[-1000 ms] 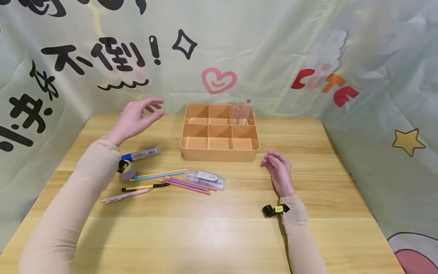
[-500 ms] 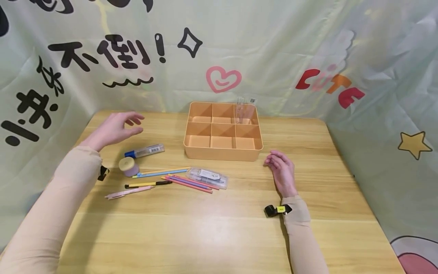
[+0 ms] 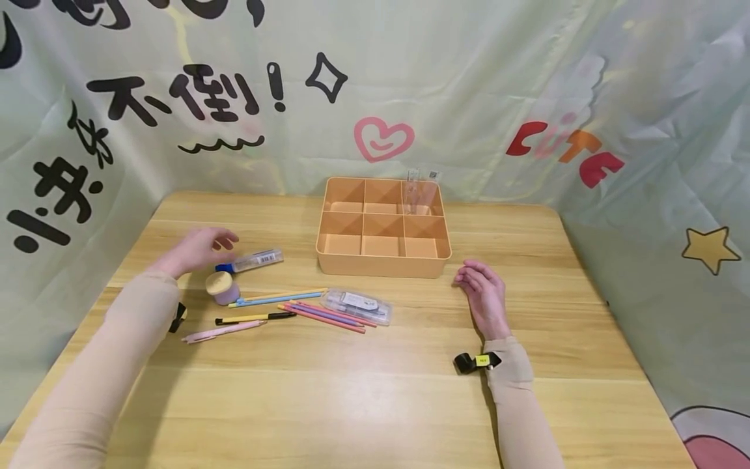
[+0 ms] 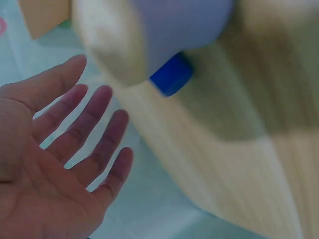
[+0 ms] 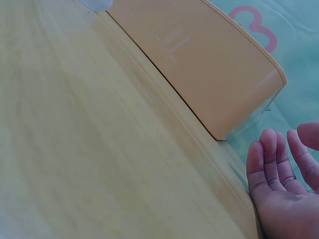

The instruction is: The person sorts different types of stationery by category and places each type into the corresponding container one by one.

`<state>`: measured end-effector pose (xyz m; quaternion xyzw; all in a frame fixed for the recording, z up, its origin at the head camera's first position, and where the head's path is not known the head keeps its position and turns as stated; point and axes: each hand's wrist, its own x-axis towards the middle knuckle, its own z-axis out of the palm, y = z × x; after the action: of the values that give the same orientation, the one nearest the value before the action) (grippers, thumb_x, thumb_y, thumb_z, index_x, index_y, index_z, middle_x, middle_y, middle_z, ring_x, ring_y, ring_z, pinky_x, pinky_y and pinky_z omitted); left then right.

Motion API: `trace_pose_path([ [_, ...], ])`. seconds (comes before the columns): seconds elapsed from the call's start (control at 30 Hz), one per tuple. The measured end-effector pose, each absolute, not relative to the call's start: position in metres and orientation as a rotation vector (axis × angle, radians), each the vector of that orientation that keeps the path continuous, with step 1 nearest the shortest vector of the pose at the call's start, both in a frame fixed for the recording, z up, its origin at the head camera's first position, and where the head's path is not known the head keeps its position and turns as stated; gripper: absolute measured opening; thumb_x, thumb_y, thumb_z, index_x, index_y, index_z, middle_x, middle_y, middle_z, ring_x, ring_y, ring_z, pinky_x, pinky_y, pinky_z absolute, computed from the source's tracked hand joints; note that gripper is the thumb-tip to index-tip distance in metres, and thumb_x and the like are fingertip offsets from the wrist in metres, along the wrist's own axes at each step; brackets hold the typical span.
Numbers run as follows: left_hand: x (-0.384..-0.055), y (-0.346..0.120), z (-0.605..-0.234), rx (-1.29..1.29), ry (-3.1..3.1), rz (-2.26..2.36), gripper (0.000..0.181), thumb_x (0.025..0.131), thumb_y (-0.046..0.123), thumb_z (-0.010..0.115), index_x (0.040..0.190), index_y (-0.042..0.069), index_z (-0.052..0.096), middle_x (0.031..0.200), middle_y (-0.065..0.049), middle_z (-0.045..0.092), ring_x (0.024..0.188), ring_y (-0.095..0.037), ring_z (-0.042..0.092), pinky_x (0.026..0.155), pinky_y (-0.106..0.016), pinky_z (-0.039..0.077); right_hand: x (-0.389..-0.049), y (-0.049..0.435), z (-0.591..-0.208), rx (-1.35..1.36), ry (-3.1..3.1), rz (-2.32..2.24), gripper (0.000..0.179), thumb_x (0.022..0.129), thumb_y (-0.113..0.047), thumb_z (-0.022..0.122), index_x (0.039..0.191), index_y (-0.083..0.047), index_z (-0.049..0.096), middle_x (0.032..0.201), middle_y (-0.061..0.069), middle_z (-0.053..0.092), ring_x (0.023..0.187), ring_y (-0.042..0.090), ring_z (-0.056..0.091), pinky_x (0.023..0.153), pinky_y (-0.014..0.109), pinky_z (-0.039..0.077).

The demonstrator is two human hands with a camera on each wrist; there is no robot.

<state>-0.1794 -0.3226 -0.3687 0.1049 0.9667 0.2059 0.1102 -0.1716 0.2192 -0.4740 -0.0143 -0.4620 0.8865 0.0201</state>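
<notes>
In the head view my left hand [image 3: 199, 251] is at the left, palm down with loosely bent fingers, holding nothing. Its fingertips are right at the blue cap of a clear tube [image 3: 258, 259] with a barcode label. Just in front of that hand stands a small lilac tub with a cream top [image 3: 220, 286]; in the left wrist view this tub [image 4: 184, 25] partly hides the blue cap [image 4: 173, 74]. My right hand [image 3: 485, 299] rests on the table with its fingers loosely curled, beside the front right corner of an orange six-compartment organizer [image 3: 381, 266].
Clear rulers [image 3: 413, 192] stand in the organizer's back right compartment. Across the table's middle lie several pink and purple pencils [image 3: 322, 316], a clear plastic case [image 3: 359, 306], blue and yellow pencils [image 3: 275, 298], a yellow-and-black pen [image 3: 252, 318] and a pink pen [image 3: 222, 331].
My left hand has moved back to the left and then down, from above the far left table to beside the blue-capped tube. My right hand has stayed put.
</notes>
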Motion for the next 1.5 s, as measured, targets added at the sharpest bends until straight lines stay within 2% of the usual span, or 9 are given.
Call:
trace_pose_path([
  [0.2, -0.178, -0.32, -0.378, 0.282, 2.806, 0.642, 0.046, 0.094, 0.018, 0.069, 0.128, -0.011, 0.057, 0.121, -0.035, 0.063, 0.112, -0.049, 0.061, 0.097, -0.062, 0.048, -0.171, 0.22, -0.475, -0.023, -1.446, 2.751, 0.02, 0.101, 0.007, 0.048, 0.105, 0.003, 0.067, 0.089, 0.008, 0.071, 0.078, 0.019, 0.068, 0.076, 0.029, 0.058],
  [0.5, -0.18, -0.316, -0.383, 0.266, 2.746, 0.646, 0.043, 0.092, 0.017, 0.071, 0.122, -0.013, 0.061, 0.112, -0.03, 0.067, 0.103, -0.04, 0.065, 0.093, -0.056, 0.052, -0.169, 0.22, -0.474, -0.037, -1.446, 2.753, 0.019, 0.101, 0.006, 0.048, 0.107, 0.005, 0.066, 0.089, 0.008, 0.071, 0.078, 0.019, 0.068, 0.077, 0.029, 0.058],
  [0.83, -0.185, -0.313, -0.39, 0.191, 2.656, 0.632, 0.034, 0.093, 0.014, 0.069, 0.117, -0.009, 0.065, 0.11, -0.026, 0.068, 0.1, -0.035, 0.062, 0.088, -0.051, 0.049, -0.169, 0.22, -0.473, -0.038, -1.472, 2.755, 0.018, 0.101, 0.005, 0.049, 0.105, 0.001, 0.066, 0.089, 0.008, 0.071, 0.079, 0.019, 0.068, 0.078, 0.029, 0.058],
  [1.07, -0.188, -0.311, -0.393, 0.253, 2.689, 0.587, 0.031, 0.089, 0.011, 0.072, 0.112, -0.01, 0.066, 0.104, -0.025, 0.069, 0.093, -0.034, 0.063, 0.084, -0.05, 0.051, -0.169, 0.22, -0.473, -0.045, -1.469, 2.756, 0.018, 0.101, 0.006, 0.049, 0.106, 0.002, 0.066, 0.089, 0.008, 0.071, 0.078, 0.019, 0.068, 0.078, 0.029, 0.058],
  [1.3, -0.181, -0.307, -0.389, 0.185, 2.631, 0.693, 0.03, 0.096, 0.005, 0.059, 0.122, -0.01, 0.058, 0.101, -0.025, 0.068, 0.09, -0.032, 0.065, 0.087, -0.054, 0.051, -0.169, 0.219, -0.472, -0.045, -1.474, 2.752, 0.018, 0.101, 0.005, 0.049, 0.106, 0.003, 0.066, 0.089, 0.008, 0.071, 0.078, 0.018, 0.068, 0.077, 0.029, 0.058],
  [1.5, -0.184, -0.306, -0.389, 0.224, 2.773, 0.695, 0.032, 0.1, 0.006, 0.055, 0.126, -0.012, 0.054, 0.111, -0.03, 0.063, 0.094, -0.036, 0.062, 0.088, -0.055, 0.05, -0.169, 0.22, -0.472, -0.035, -1.461, 2.755, 0.018, 0.101, 0.006, 0.048, 0.107, 0.004, 0.066, 0.089, 0.008, 0.071, 0.078, 0.019, 0.068, 0.077, 0.03, 0.058],
])
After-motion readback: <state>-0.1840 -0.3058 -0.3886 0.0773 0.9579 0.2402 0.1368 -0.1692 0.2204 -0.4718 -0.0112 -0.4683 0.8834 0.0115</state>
